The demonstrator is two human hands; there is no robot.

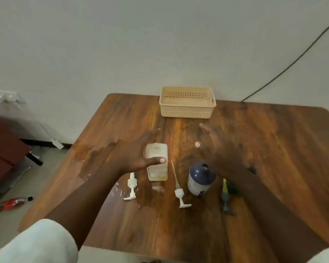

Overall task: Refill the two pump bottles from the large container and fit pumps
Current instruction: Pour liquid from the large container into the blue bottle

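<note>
A clear rectangular bottle (157,164) with pale liquid stands open-topped at the table's middle. My left hand (135,154) wraps its left side, thumb across the front. My right hand (218,143) hovers open to the right of it, fingers spread, holding nothing. A white bottle with a dark blue cap (199,179) stands under my right wrist. Two white pumps lie flat: one (131,186) left of the clear bottle, another (179,190) with its long tube between the two bottles. A green and yellow object (225,194) lies partly hidden beneath my right forearm.
A beige perforated basket (186,111) sits at the table's far edge against the wall. Spilled liquid (120,190) wets the wood near the left pump. A black cable (292,63) runs up the wall. A red bottle (13,203) lies on the floor at left.
</note>
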